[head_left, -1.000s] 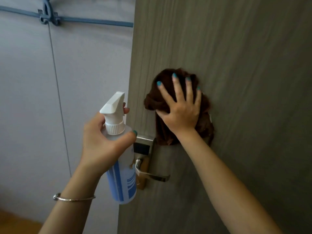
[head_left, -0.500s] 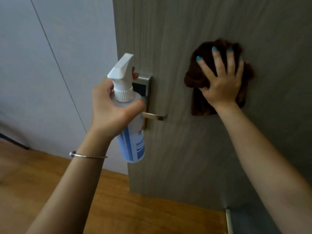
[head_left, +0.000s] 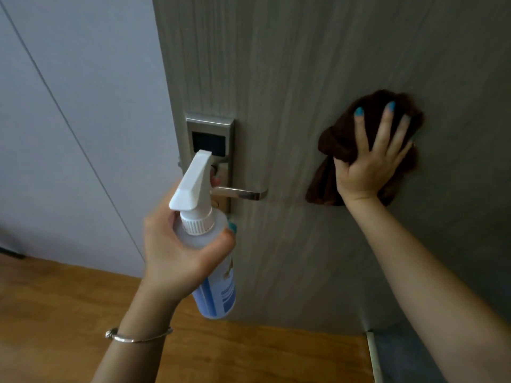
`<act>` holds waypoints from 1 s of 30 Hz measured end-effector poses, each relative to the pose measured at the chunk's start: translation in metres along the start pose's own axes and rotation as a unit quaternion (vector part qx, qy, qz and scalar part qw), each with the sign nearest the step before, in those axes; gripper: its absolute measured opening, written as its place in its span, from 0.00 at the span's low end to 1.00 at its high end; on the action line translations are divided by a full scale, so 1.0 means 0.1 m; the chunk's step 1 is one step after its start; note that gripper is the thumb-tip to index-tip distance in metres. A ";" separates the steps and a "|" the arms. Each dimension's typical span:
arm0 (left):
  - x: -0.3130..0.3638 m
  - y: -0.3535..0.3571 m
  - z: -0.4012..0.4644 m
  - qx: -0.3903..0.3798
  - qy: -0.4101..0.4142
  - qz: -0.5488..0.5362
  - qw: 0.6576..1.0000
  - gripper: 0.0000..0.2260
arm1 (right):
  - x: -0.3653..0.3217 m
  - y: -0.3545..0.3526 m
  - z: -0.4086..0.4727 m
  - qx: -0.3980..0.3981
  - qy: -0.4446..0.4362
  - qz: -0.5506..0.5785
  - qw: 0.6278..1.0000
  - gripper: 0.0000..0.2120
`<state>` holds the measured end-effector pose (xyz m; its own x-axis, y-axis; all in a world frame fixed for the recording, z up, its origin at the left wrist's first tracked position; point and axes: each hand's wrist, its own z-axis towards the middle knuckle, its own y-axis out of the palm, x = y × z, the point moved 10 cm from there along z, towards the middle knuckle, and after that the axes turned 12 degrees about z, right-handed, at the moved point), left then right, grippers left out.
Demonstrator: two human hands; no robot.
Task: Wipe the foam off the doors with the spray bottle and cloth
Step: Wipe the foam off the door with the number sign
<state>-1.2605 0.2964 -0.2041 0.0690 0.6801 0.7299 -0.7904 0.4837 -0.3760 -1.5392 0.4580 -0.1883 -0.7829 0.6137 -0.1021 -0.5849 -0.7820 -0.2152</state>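
While my left hand (head_left: 179,252) grips the spray bottle (head_left: 210,261) by its neck, the door handle (head_left: 240,193) sits just beyond it; further right, my right hand (head_left: 370,167) presses the brown cloth (head_left: 340,139) flat against the door (head_left: 290,78), fingers spread.

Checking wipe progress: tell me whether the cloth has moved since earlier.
Yes: the cloth slid rightward across the door, away from the lock plate.

Matt wood-grain door (head_left: 318,64), shiny metal handle (head_left: 243,193), plush brown cloth (head_left: 340,142), translucent plastic spray bottle (head_left: 210,261).
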 end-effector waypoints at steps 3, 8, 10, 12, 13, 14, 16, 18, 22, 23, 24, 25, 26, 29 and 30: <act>-0.26 0.09 -0.13 0.019 -0.059 0.011 0.998 0.24 | -0.27 0.19 -0.22 -0.020 -0.043 0.012 0.999 0.28; -0.67 0.30 -0.25 0.006 -0.044 0.008 0.999 0.18 | -0.83 0.53 -0.65 -0.063 -0.218 0.026 0.973 0.31; -0.78 0.38 -0.32 0.000 0.017 0.016 1.000 0.17 | -0.84 0.57 -0.72 -0.032 -0.175 0.036 0.983 0.29; -0.90 0.46 -0.45 0.009 0.064 0.025 0.998 0.16 | -0.87 0.59 -0.87 0.004 -0.126 0.042 0.991 0.28; -0.98 0.48 -0.52 0.024 0.075 0.024 0.997 0.17 | -0.90 0.61 -0.97 0.016 -0.110 0.045 0.993 0.28; -1.07 0.50 -0.61 0.041 0.080 0.021 0.996 0.17 | -0.94 0.63 -1.10 0.025 -0.100 0.045 0.994 0.28; -1.26 0.54 -0.78 0.072 0.083 0.011 0.994 0.17 | -0.99 0.70 -1.34 0.036 -0.091 0.042 0.994 0.28; -1.45 0.59 -0.93 0.089 0.077 -0.001 0.993 0.17 | -0.98 0.77 -1.59 0.035 -0.071 0.044 0.996 0.29; -1.82 0.68 -1.16 0.115 0.048 -0.041 0.991 0.17 | -1.18 0.97 -2.10 0.033 -0.063 0.049 0.996 0.32; -1.89 0.71 -1.20 0.113 0.042 -0.048 0.992 0.18 | -1.30 1.03 -2.19 0.025 -0.086 0.050 0.995 0.31; -1.95 0.73 -1.24 0.110 0.035 -0.050 0.992 0.19 | -1.38 1.07 -2.25 0.022 -0.109 0.053 0.992 0.31; -2.00 0.73 -1.27 0.108 0.029 -0.049 0.992 0.20 | -1.43 1.09 -2.26 0.022 -0.130 0.057 0.990 0.30; -2.05 0.73 -1.29 0.108 0.022 -0.046 0.993 0.20 | -1.44 1.09 -2.24 0.023 -0.147 0.059 0.987 0.30; -2.09 0.77 -1.29 0.097 0.011 -0.031 0.995 0.22 | -1.37 1.04 -2.17 0.009 -0.207 0.044 0.977 0.31; -2.07 0.80 -1.27 0.094 0.015 -0.030 0.995 0.21 | -1.32 1.01 -2.15 0.001 -0.226 0.040 0.973 0.31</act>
<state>-1.2611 0.2646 -0.4575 0.1358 0.6705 0.7293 -0.8836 0.4149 -0.2169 -1.4499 0.3213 -0.4056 -0.8390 0.4408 0.3189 -0.5183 -0.8259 -0.2220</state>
